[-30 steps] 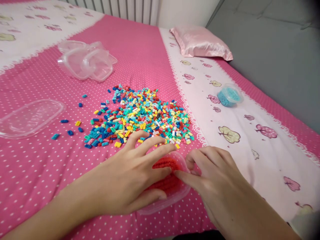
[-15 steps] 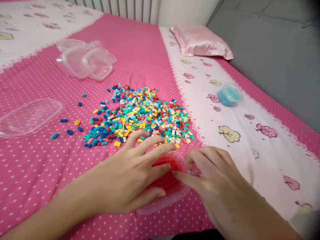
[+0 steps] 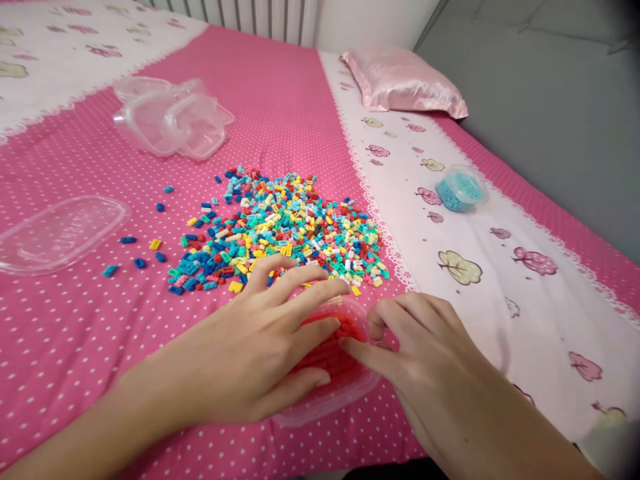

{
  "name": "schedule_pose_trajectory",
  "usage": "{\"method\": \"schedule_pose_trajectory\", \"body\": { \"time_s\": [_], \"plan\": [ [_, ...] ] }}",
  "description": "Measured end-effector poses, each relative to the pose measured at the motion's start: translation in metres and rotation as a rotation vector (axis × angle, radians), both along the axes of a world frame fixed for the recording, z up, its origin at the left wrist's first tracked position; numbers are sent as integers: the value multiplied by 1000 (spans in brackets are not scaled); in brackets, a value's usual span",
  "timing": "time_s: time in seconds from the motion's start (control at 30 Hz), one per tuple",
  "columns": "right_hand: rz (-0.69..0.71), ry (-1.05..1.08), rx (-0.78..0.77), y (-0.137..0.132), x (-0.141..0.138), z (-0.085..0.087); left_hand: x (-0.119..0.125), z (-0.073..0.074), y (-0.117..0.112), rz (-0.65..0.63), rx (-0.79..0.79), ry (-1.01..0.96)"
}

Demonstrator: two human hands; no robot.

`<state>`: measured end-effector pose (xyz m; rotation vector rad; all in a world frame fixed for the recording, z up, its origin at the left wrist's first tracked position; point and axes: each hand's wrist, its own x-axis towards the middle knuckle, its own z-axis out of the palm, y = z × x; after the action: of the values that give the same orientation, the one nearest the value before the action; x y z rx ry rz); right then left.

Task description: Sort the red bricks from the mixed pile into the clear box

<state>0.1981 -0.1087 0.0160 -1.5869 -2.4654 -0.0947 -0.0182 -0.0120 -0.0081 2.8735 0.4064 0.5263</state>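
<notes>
A clear plastic tub (image 3: 345,393) full of small red bricks (image 3: 330,357) lies on the pink dotted bedspread near me. My left hand (image 3: 260,347) rests flat over its top with fingers spread, holding nothing. My right hand (image 3: 420,347) sits at the tub's right rim, its thumb stretched onto the red bricks and the other fingers curled under. Just beyond both hands lies a heap of small mixed-colour bricks (image 3: 285,230).
An empty clear lid (image 3: 60,232) lies at the left. Stacked empty clear tubs (image 3: 170,123) stand further back. A small tub of light-blue bricks (image 3: 460,189) stands on the white strip at right. A pink pillow (image 3: 405,83) lies by the grey wall.
Both hands have shifted only slightly on the tub; my right thumb has slid a little further left over the red bricks.
</notes>
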Motion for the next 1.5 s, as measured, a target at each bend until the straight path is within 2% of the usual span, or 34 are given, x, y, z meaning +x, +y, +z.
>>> {"method": "schedule_pose_trajectory", "body": {
  "time_s": [0.23, 0.37, 0.43, 0.63, 0.8, 1.03, 1.23, 1.37, 1.5],
  "plan": [
    [9, 52, 5, 2, 3, -6, -7, 4, 5, 18, -10, -47],
    [12, 61, -9, 3, 4, -6, -19, 9, 19, 163, -56, -144],
    [6, 58, 0, 4, 5, -8, -26, 13, 25, 191, -95, -159],
    [21, 102, 42, 6, 7, -18, -42, 21, 32, 6, -215, 13],
    [24, 123, 49, 7, 7, -18, -41, 22, 31, -97, -318, 66],
    [-1, 124, 29, 7, 6, -19, -37, 19, 30, -92, -311, 95],
    [-7, 83, 18, 8, 13, -12, -37, 15, 31, -60, -305, 58],
    [-41, 47, 54, 10, 8, -19, -35, 11, 30, -35, -289, 69],
    [-52, 73, 112, 10, 4, -27, -32, 9, 28, -61, -308, 66]
  ]
}}
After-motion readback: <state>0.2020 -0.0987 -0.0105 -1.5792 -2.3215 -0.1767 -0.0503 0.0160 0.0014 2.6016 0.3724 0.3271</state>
